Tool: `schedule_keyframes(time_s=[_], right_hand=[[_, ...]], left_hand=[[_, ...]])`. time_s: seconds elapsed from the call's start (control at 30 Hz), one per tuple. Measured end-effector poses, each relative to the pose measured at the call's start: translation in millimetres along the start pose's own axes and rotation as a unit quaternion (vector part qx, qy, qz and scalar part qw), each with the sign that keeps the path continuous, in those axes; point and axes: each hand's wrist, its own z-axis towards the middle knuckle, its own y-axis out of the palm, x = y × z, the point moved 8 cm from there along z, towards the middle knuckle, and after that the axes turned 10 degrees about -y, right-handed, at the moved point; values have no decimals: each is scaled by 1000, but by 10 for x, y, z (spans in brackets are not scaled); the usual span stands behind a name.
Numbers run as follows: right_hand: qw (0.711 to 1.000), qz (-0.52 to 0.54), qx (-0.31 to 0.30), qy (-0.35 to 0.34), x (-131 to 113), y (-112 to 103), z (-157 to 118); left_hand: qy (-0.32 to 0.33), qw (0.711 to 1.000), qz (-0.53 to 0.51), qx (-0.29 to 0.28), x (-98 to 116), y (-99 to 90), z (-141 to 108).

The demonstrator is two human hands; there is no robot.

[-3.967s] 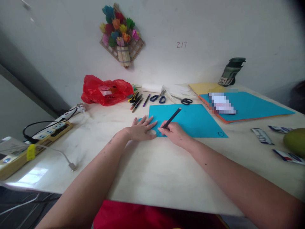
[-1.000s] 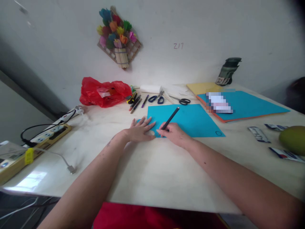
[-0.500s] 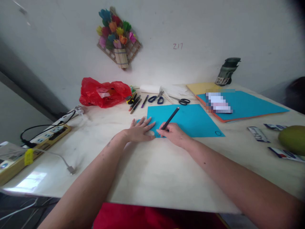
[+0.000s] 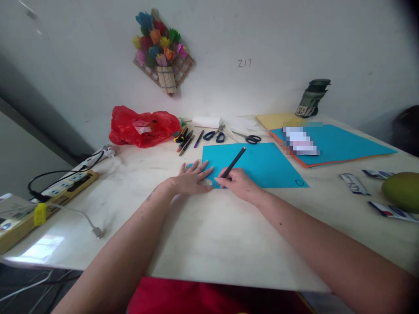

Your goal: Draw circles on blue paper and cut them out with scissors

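Note:
A sheet of blue paper (image 4: pixel 262 161) lies flat on the pale table (image 4: pixel 209 244). My left hand (image 4: pixel 194 178) rests flat with spread fingers across the sheet's left edge. My right hand (image 4: pixel 238 181) is closed on a black pen (image 4: pixel 234 163), tilted up to the right. The pen's tip is low, at the sheet's near left part, close to my left fingers; small dark marks there are partly hidden. A drawn circle (image 4: pixel 299 182) shows in the near right corner of the paper.
Behind the sheet lie two pairs of scissors (image 4: pixel 214 134), several markers (image 4: pixel 186 144) and a red plastic bag (image 4: pixel 144 126). On the right are stacked coloured sheets (image 4: pixel 347 144) with a phone (image 4: pixel 301 141), a bottle (image 4: pixel 313 98), small packets (image 4: pixel 355 184) and a green fruit (image 4: pixel 402 192). A power strip (image 4: pixel 70 185) stands left.

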Motion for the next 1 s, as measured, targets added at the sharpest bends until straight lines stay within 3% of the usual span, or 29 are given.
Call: schedule_keyframes(time_s=[1.0], right_hand=[[1000,-6,11,0,21,-28,-15]], left_hand=[[-5,1000,-10,-2,-4,-5,-6]])
